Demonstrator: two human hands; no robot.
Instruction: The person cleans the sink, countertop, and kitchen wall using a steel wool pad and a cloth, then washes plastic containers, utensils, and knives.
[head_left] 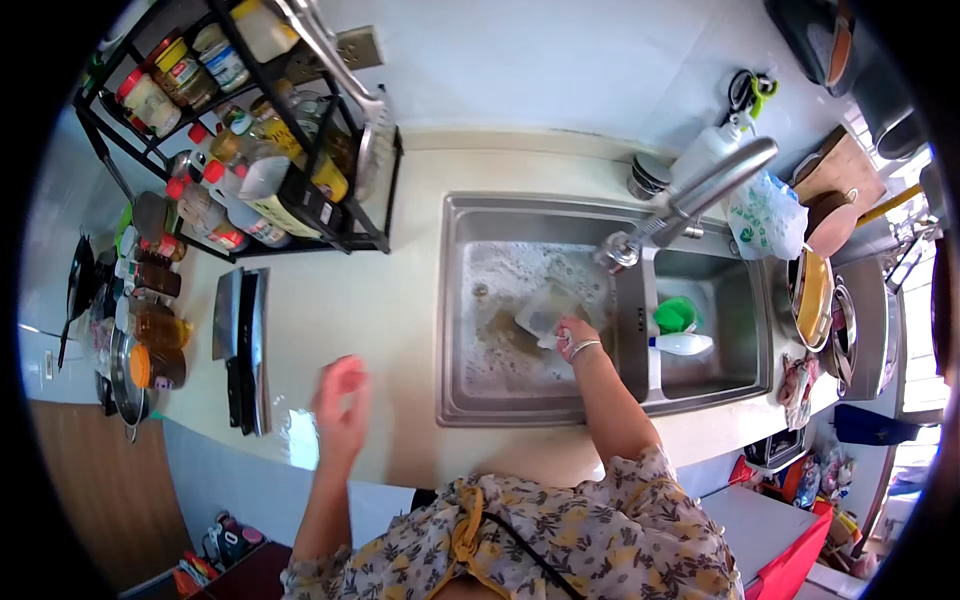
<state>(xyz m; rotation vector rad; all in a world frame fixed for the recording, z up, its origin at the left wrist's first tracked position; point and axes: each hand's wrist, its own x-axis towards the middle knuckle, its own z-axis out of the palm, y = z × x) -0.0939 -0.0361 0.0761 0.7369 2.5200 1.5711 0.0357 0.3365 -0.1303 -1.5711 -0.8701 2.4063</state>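
Over the large basin of the steel sink (452,300), my right hand (577,338) grips a pale, translucent container (545,310) by its near edge. Foamy, brownish water (500,345) lies in that basin around it. The exact shape of the container is blurred. My left hand (343,400) is raised over the counter (400,230), left of the sink, with its fingers curled a little and apart and nothing in them. The faucet (620,250) reaches over the right part of the large basin.
In the small basin are a green item (676,315) and a white bottle (685,344). Knives (240,350) lie on the counter at left. Behind them stands a black rack (375,235) of jars and bottles. Pots (812,300) and a plastic bag (767,218) are at right.
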